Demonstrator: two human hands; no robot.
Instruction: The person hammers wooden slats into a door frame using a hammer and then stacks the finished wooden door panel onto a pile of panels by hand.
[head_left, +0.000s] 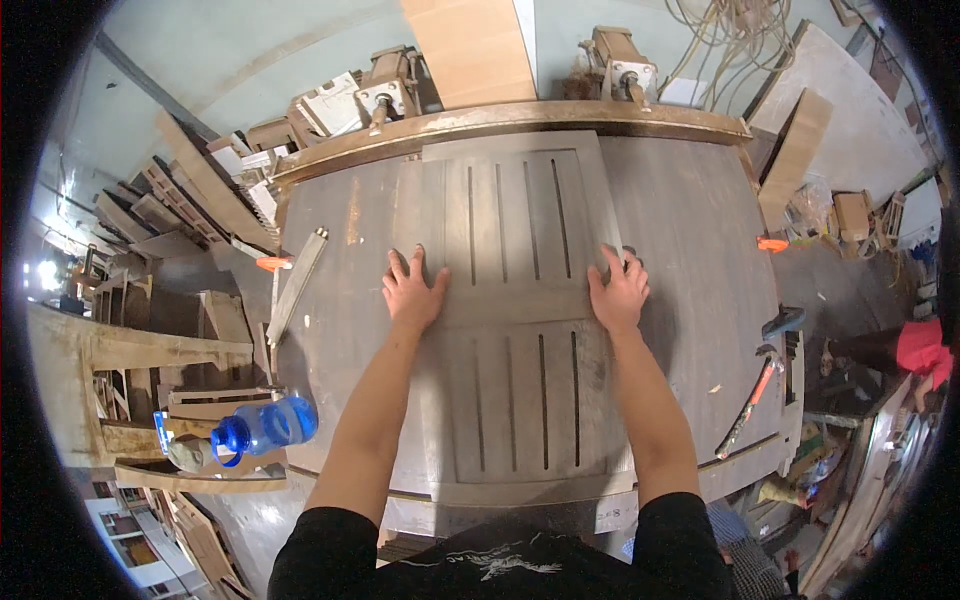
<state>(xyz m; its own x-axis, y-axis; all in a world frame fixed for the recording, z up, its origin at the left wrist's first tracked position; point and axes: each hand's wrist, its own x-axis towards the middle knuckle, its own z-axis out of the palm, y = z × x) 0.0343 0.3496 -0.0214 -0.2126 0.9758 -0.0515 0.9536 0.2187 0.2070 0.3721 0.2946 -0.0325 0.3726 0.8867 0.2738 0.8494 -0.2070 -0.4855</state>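
A grey-brown wooden door panel (515,303) lies flat on the worktable (690,210) in front of me. It has two sets of narrow slots, one in its far half and one in its near half. My left hand (408,298) is by the panel's left edge, fingers spread over the tabletop and thumb pointing toward that edge. At the right edge rests my right hand (619,297), its fingers apart and its thumb over the panel's face. Neither hand is closed around anything. The fingertips' exact contact with the edges cannot be made out.
A metal-edged beam (500,117) with two cylinder units (390,88) borders the far side. To the left are a wooden strip (298,285) and a blue water bottle (275,427). A red-handled hammer (752,400) lies at right, near a blue tool (783,322).
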